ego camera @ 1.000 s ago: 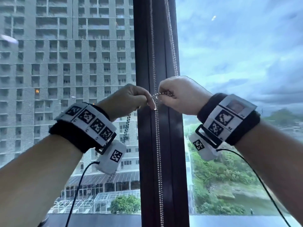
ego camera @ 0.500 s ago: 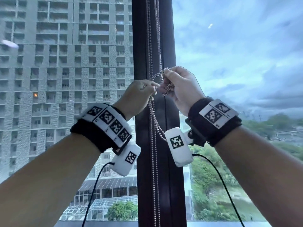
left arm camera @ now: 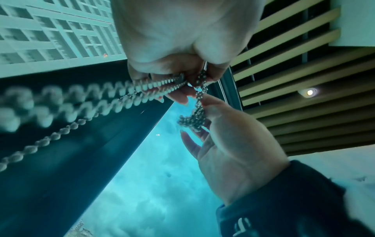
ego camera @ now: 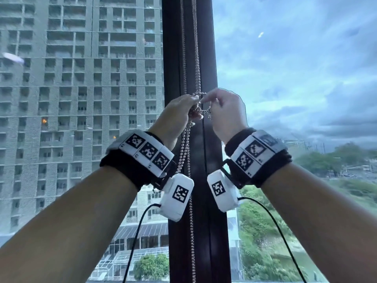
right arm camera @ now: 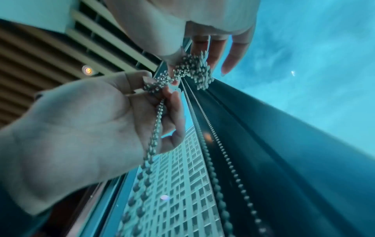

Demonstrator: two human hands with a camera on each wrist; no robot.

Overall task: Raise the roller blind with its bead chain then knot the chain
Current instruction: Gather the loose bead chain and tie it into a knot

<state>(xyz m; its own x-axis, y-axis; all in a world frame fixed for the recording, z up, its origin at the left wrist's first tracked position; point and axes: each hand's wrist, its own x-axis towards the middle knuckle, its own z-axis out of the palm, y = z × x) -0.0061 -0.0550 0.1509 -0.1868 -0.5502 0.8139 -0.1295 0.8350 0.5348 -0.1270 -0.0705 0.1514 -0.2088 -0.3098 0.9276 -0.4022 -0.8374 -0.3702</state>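
A metal bead chain [ego camera: 197,58] hangs in two strands down the dark window mullion [ego camera: 210,48]. My left hand [ego camera: 191,108] grips both lower strands in curled fingers at about chest height. My right hand [ego camera: 205,102] is just beside it and pinches a twisted loop of the chain between thumb and forefinger, with its other fingers spread. In the left wrist view the bunched loop [left arm camera: 193,117] sits at the right hand [left arm camera: 233,144] fingertips. From the right wrist, the same bunch [right arm camera: 192,70] lies between both hands. The roller blind itself is out of view.
Window glass lies on both sides of the mullion, with a tall grey building [ego camera: 81,99] outside on the left and sky and trees on the right. A slatted ceiling [left arm camera: 304,72] with a small lamp is overhead. Black cables [ego camera: 134,231] hang from both wrist cameras.
Both hands have come closer together on the chain. The right hand has turned fingers-up, and the strand it pulled sideways is now a twisted loop bunched between the fingertips.
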